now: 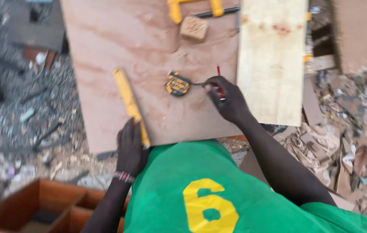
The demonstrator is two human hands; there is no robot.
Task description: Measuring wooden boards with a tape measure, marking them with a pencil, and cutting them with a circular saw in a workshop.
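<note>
Clamp: yellow clamp (194, 7) at the far edge of the board, with a dark bar.
Block: small wood block (194, 28) just below the clamp.
Plank: pale plank (272, 60) lying on the right.
Box: brown wooden box (41, 207) with compartments, lower left.
Ground: gravel (23, 108) on the left, wood scraps (347, 121) on the right.

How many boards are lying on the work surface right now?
2. A large reddish plywood sheet lies under both hands, and a paler narrow board lies over its right edge. More boards may be hidden beyond the frame or among the scrap.
</note>
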